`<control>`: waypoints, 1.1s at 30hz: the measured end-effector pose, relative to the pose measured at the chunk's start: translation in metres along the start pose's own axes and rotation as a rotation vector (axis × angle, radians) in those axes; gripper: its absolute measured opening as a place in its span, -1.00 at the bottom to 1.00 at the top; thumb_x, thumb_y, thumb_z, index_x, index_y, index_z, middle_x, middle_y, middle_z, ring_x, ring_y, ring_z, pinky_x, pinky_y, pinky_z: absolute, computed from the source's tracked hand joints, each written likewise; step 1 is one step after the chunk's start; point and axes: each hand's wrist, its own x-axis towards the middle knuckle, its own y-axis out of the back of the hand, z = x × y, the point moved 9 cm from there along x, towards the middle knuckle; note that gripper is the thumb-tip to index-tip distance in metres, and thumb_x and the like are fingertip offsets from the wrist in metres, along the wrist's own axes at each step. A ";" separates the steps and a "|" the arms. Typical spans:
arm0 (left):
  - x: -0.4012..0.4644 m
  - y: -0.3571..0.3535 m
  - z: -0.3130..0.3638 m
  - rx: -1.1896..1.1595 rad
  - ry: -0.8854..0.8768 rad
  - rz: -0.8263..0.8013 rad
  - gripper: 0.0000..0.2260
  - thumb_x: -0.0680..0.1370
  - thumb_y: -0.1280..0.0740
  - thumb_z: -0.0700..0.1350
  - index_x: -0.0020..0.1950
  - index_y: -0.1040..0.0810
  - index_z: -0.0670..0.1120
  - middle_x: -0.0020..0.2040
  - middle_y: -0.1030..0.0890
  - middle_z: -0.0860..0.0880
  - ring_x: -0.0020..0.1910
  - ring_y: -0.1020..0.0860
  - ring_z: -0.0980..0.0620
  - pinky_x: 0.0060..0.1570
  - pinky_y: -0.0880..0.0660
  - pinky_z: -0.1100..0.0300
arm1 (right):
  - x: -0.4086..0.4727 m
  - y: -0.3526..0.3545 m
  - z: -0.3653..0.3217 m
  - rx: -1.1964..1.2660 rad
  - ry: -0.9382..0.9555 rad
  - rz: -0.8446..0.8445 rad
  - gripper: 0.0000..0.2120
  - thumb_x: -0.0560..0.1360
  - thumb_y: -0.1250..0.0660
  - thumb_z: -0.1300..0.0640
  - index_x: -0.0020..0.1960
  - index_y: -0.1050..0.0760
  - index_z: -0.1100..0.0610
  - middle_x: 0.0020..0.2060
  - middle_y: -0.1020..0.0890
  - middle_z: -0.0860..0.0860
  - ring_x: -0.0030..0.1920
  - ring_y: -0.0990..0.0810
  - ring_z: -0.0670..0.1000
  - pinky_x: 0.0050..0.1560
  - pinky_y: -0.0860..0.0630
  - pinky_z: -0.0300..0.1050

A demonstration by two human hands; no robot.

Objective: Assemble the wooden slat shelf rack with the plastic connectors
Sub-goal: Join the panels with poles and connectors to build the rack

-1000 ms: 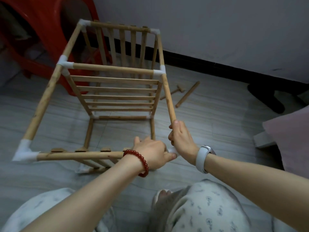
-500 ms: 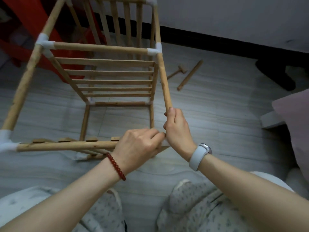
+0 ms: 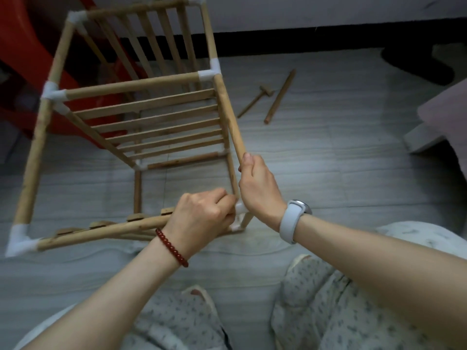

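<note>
Now we hold the rack [image 3: 131, 117] at its near right corner, with the frame standing tilted on the grey floor [image 3: 328, 173] in front of our knees. Our right hand [image 3: 257, 188] is curled round the lower end of the right pole [image 3: 227, 109], thumb on top, just above the white connector [image 3: 240, 208] at that corner. Our left hand [image 3: 202, 218] grips the right end of the near rail [image 3: 101, 232], its fingers bent and pressed against the connector; whether they pinch the plastic itself or only the wood beside it, we cannot tell. The two hands sit just beside each other, nearly touching.

Further white connectors join the other corners: one at the near left [image 3: 19, 238], one on the left pole halfway up [image 3: 53, 93], and one on the right pole [image 3: 211, 73]. A shelf of flat slats [image 3: 156, 122] spans the middle of the frame, and another set of slats runs along the far side at the top.

On the floor to the right of the rack lie a small wooden mallet [image 3: 255, 101] and a loose dowel [image 3: 279, 97], near each other but apart. A red plastic chair [image 3: 30, 46] stands behind the rack on the left. We wear a red bead bracelet [image 3: 171, 247] on the left wrist and a pale watch [image 3: 294, 218] on the right.
</note>
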 end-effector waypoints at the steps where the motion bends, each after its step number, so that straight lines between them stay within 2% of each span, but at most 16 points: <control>1: -0.001 -0.003 -0.005 -0.034 0.049 -0.021 -0.80 0.42 -0.23 -0.13 -0.32 -0.58 -0.17 -0.41 -0.53 -0.04 -0.50 -0.50 -0.01 -0.62 -0.42 0.20 | 0.000 -0.001 0.000 -0.005 -0.003 0.001 -0.58 0.63 0.13 -0.06 0.11 -0.39 0.17 0.05 -0.56 0.14 0.08 -0.49 0.19 0.11 -0.39 0.05; 4: -0.001 -0.006 -0.015 -0.117 0.200 -0.112 -0.74 0.40 -0.22 -0.01 -0.33 -0.57 -0.14 -0.33 -0.56 -0.02 -0.20 -0.56 -0.05 -0.38 -0.55 0.06 | 0.000 0.000 -0.003 -0.018 0.000 0.004 -0.58 0.64 0.15 -0.05 0.10 -0.39 0.16 -0.04 -0.54 0.07 -0.06 -0.45 0.09 -0.04 -0.32 -0.04; 6: -0.002 -0.013 -0.020 -0.100 0.285 -0.260 -0.75 0.47 -0.28 0.07 -0.31 -0.54 -0.05 -0.25 -0.56 0.03 -0.03 -0.50 -0.03 -0.08 -0.47 0.09 | -0.002 -0.001 -0.004 -0.025 -0.003 -0.001 -0.58 0.64 0.16 -0.05 0.09 -0.39 0.15 -0.13 -0.48 0.02 -0.13 -0.40 0.07 -0.09 -0.28 -0.06; 8: -0.007 -0.020 -0.024 -0.077 0.313 -0.375 -0.68 0.50 -0.27 0.19 -0.36 -0.42 0.03 -0.33 -0.47 0.10 -0.15 -0.45 0.04 -0.03 -0.29 0.16 | -0.004 -0.002 -0.004 -0.018 -0.015 -0.009 -0.59 0.64 0.16 -0.05 0.08 -0.39 0.15 -0.14 -0.48 0.02 -0.13 -0.38 0.07 -0.09 -0.27 -0.05; 11: -0.012 -0.030 -0.032 -0.153 0.394 -0.540 -0.63 0.49 -0.19 0.28 -0.36 -0.39 0.04 -0.40 -0.43 0.12 -0.33 -0.37 0.13 0.14 -0.29 0.08 | -0.009 -0.005 -0.003 0.004 -0.022 -0.020 -0.66 0.64 0.15 -0.04 0.02 -0.33 0.10 -0.16 -0.45 -0.01 -0.13 -0.37 0.06 -0.08 -0.27 -0.05; 13: -0.015 -0.030 -0.033 -0.222 0.414 -0.657 -0.68 0.51 -0.18 0.26 -0.25 -0.46 0.06 -0.32 -0.46 0.13 -0.24 -0.42 0.10 0.17 -0.32 0.03 | -0.011 -0.008 -0.005 0.009 -0.006 -0.038 -0.70 0.64 0.13 -0.04 -0.01 -0.30 0.08 -0.13 -0.45 -0.01 -0.10 -0.41 0.07 -0.04 -0.33 -0.03; 14: -0.017 -0.029 -0.033 -0.201 0.377 -0.693 -0.72 0.52 -0.19 0.24 -0.13 -0.51 0.07 -0.20 -0.50 0.15 -0.11 -0.45 0.09 0.20 -0.32 0.02 | -0.012 -0.009 -0.005 0.025 0.001 -0.044 -0.71 0.64 0.12 -0.04 -0.01 -0.30 0.08 -0.11 -0.48 0.02 -0.08 -0.45 0.11 0.01 -0.38 0.01; 16: -0.020 -0.024 -0.034 -0.065 0.287 -0.647 -0.76 0.54 -0.21 0.17 0.10 -0.51 0.09 0.12 -0.48 0.16 0.20 -0.40 0.06 0.29 -0.26 0.03 | -0.013 -0.009 -0.004 0.064 0.015 -0.050 -0.72 0.63 0.09 -0.05 -0.01 -0.30 0.09 -0.14 -0.52 0.06 -0.09 -0.51 0.16 0.03 -0.44 0.13; 17: -0.022 -0.018 -0.034 -0.010 0.271 -0.554 -0.78 0.54 -0.23 0.12 0.14 -0.49 0.10 0.19 -0.46 0.17 0.23 -0.39 0.07 0.25 -0.28 0.07 | -0.016 -0.010 -0.004 0.072 0.028 -0.058 -0.73 0.63 0.07 -0.05 0.00 -0.30 0.09 -0.20 -0.52 0.04 -0.15 -0.51 0.15 -0.01 -0.45 0.18; 18: -0.023 -0.011 -0.031 0.039 0.251 -0.440 -0.81 0.52 -0.28 0.09 0.11 -0.50 0.11 0.14 -0.50 0.16 0.16 -0.46 0.07 0.11 -0.34 0.13 | -0.019 -0.010 -0.004 0.066 0.050 -0.070 -0.75 0.63 0.05 -0.05 0.02 -0.30 0.09 -0.26 -0.50 0.02 -0.21 -0.50 0.12 -0.04 -0.45 0.19; 19: -0.025 -0.003 -0.027 0.112 0.232 -0.334 -0.80 0.45 -0.39 0.06 0.04 -0.52 0.09 -0.01 -0.57 0.13 -0.02 -0.56 0.07 -0.08 -0.38 0.15 | -0.023 -0.009 -0.003 0.045 0.080 -0.083 -0.77 0.63 0.03 -0.04 0.06 -0.29 0.09 -0.31 -0.49 0.01 -0.24 -0.50 0.11 -0.07 -0.46 0.20; 21: -0.031 -0.003 -0.035 0.152 0.300 -0.234 -0.65 0.19 -0.59 0.03 -0.12 -0.57 0.02 -0.34 -0.59 0.06 -0.40 -0.58 0.02 -0.38 -0.40 0.17 | -0.030 -0.009 -0.002 -0.033 0.137 -0.123 -0.76 0.62 0.00 -0.01 0.18 -0.28 0.10 -0.32 -0.48 -0.01 -0.25 -0.51 0.10 -0.13 -0.47 0.15; 23: -0.034 0.001 -0.043 0.170 0.393 -0.163 -0.64 0.08 -0.63 0.03 -0.26 -0.58 -0.04 -0.50 -0.53 0.02 -0.56 -0.52 -0.01 -0.48 -0.41 0.18 | -0.035 -0.011 -0.001 -0.092 0.156 -0.153 -0.73 0.62 -0.02 0.01 0.26 -0.26 0.11 -0.31 -0.48 -0.03 -0.26 -0.51 0.08 -0.17 -0.44 0.07; 27: -0.032 0.001 -0.044 0.181 0.439 -0.135 -0.72 0.10 -0.62 0.01 -0.43 -0.55 -0.02 -0.63 -0.45 -0.01 -0.64 -0.46 -0.03 -0.46 -0.40 0.21 | -0.038 -0.009 0.002 -0.081 0.135 -0.111 -0.72 0.62 -0.05 0.03 0.24 -0.30 0.15 -0.21 -0.55 0.08 -0.15 -0.53 0.16 -0.10 -0.46 0.10; 30: -0.033 0.008 -0.041 0.154 0.484 -0.095 -0.76 0.17 -0.57 0.12 -0.40 -0.61 0.02 -0.61 -0.49 0.00 -0.61 -0.50 -0.06 -0.50 -0.32 0.24 | -0.045 -0.009 0.003 -0.125 0.169 -0.071 -0.72 0.62 -0.01 0.05 0.24 -0.32 0.16 -0.21 -0.55 0.10 -0.17 -0.53 0.18 -0.12 -0.46 0.15; 33: -0.034 0.014 -0.042 0.158 0.511 -0.063 -0.75 0.34 -0.42 0.19 -0.25 -0.66 0.02 -0.46 -0.59 -0.01 -0.42 -0.59 -0.07 -0.36 -0.26 0.21 | -0.048 -0.010 0.002 -0.145 0.206 -0.024 -0.70 0.63 0.01 0.08 0.26 -0.32 0.18 -0.20 -0.55 0.14 -0.16 -0.53 0.23 -0.12 -0.45 0.21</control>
